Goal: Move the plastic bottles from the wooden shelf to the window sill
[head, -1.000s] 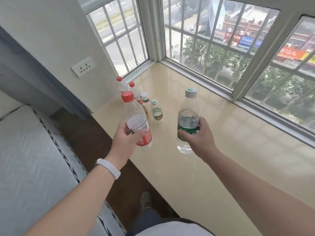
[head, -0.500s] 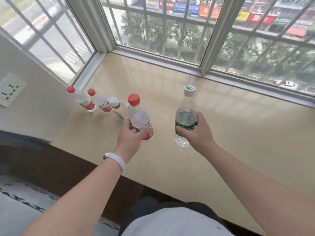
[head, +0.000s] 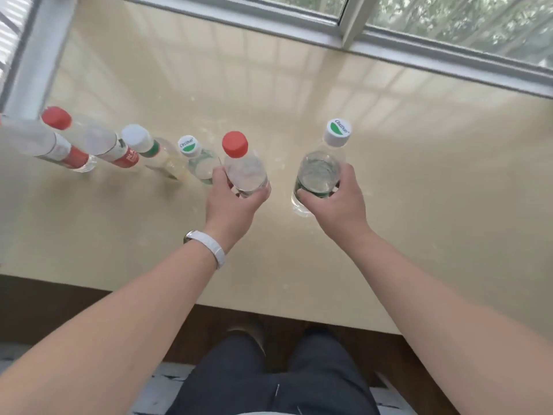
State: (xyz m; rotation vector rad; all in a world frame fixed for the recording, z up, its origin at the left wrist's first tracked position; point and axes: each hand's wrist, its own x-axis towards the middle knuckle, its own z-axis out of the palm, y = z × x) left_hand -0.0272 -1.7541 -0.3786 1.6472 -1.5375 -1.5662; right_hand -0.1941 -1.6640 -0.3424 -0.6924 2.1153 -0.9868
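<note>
1. Inside the left grip, fingers wrapped round its middle, the red-capped bottle stands upright over the window sill; I cannot tell whether its base touches.
2. Just right of that, the right grip clasps the white-capped bottle the same way.
3. Just left of the left grip, four more bottles stand in a row on the sill.
4. Both held bottles look partly filled, so probably light. The thin clear walls would likely dent if squeezed. The labelled waist seems the steadiest hold.
</note>
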